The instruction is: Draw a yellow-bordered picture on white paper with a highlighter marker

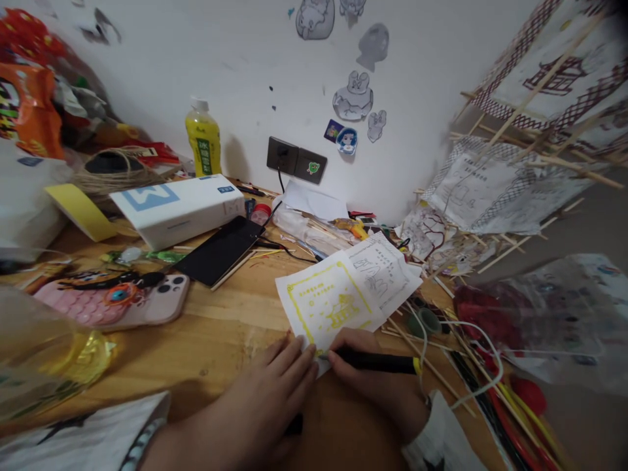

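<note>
While L hand [275, 386] lies flat at the paper's btm edge, fingers stretched out, nearly together, nothing visibly gripped, R hand [366, 376] has fingers closed round a blk marker [385, 362], tip down by L fingertips. Paper [338, 304] sits just R of ctr frame, yellow border + bldg drawn on it. Phone [169, 301] mid-left, wht box [191, 212] above it, bottle [203, 140] upper left.

the light is dim, soft and greyish, seemingly from the left, since the bottle [205, 140] drops a faint shadow rightward on the wall [422, 59]. distortion stretches and blurs both side edges, the top right corner goes dark, and small writing on the paper [336, 302] looks soft
</note>
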Available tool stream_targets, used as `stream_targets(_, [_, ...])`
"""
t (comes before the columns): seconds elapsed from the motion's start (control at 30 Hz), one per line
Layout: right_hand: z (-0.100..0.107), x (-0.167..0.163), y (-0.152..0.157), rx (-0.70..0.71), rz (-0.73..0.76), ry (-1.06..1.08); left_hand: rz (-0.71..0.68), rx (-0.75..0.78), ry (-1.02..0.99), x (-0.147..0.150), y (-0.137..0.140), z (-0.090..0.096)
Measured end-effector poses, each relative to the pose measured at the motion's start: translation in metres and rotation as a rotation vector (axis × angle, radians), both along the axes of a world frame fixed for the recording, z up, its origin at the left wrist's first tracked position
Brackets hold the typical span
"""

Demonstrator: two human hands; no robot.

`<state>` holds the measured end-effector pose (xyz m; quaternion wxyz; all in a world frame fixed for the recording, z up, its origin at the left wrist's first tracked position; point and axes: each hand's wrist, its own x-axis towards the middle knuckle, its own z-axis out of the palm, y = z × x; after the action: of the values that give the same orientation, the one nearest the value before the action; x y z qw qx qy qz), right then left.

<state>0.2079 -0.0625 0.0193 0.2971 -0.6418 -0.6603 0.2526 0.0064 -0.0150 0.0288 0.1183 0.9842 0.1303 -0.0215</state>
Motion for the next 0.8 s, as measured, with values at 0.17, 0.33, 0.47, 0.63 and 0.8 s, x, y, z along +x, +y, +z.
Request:
stream_targets(0.17, [-0.001,0.002,0.0,-0.003,0.021,-0.011,-0.002,0.021,-0.015,0.0,0.0,-0.007])
stream_targets(0.33, [0.001,0.004,-0.001,-0.007,-0.017,-0.065,0.005,0.049,-0.014,0.0,-0.001,-0.007])
stream_targets(0.47, [0.0,0.003,0.0,-0.021,-0.007,-0.047,-0.009,0.018,-0.033,0.0,-0.001,-0.004])
stream_targets(0.63, [-0.001,0.004,0.0,-0.007,-0.032,-0.013,0.018,0.0,-0.091,-0.002,-0.002,-0.012])
stream_targets(0.8, [0.002,0.004,0.0,-0.012,-0.017,0.006,0.002,0.029,-0.093,-0.003,-0.003,-0.017])
